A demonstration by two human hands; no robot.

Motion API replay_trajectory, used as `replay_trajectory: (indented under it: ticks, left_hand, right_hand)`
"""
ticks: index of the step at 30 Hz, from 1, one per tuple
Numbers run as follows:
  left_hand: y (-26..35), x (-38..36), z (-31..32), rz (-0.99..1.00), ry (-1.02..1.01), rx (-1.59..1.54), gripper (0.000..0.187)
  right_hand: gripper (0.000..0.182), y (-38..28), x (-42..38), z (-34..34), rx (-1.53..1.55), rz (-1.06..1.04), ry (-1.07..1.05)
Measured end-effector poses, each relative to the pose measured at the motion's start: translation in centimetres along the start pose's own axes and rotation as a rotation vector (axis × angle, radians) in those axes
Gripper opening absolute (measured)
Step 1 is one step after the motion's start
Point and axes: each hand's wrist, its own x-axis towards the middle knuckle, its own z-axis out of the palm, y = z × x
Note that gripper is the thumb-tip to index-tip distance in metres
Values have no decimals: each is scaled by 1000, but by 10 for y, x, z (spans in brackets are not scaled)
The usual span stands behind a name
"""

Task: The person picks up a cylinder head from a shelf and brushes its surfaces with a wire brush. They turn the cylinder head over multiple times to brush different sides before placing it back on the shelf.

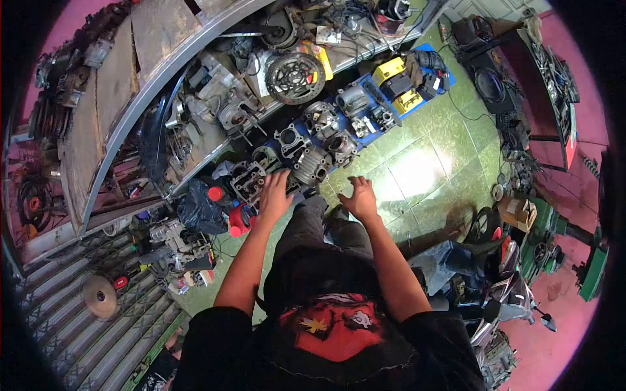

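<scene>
My left hand (275, 197), fingers stretched forward, overlaps the edge of a grey metal engine casting (248, 183) at the near end of a row of parts. Just right of its fingertips sits a finned engine cylinder (312, 166). My right hand (360, 198) hovers over the green tiled floor with fingers and thumb apart and nothing between them. Farther along the row are another cylinder (287, 139) with a round bore and more grey castings (321, 119), laid on a blue sheet (372, 137).
Yellow boxes (389, 70) stand at the row's far end. A shelf above carries a brake disc (295, 77) and engine parts. Left of my legs are a black plastic bag (198, 210) and a red bottle (240, 221). A motorcycle (502, 301) stands at right.
</scene>
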Motion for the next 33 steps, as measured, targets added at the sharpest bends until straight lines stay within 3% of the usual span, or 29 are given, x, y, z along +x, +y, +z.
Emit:
replay_trajectory:
  ticks: [3,8,11,16,27,33]
  left_hand:
    - [5,45,-1,105,-102,71,103]
    - [-8,90,23,168,-180,156,96]
    - [-13,98,30,278,-232,126,106]
    - [-13,104,37,303,-260,205,91]
    - [-18,112,44,342,-221,249,92]
    - [-23,119,45,411,-183,265,83]
  right_hand:
    - [81,-30,24,20,-72,-19,-34]
    - [112,-52,53,57,-223,-23,-37]
    - [115,-64,61,67,-252,26,-78]
    - [116,-59,72,82,-269,14,-116]
    - [119,-56,75,94,-329,-40,-40]
    - [118,-56,74,89,-250,-29,-17]
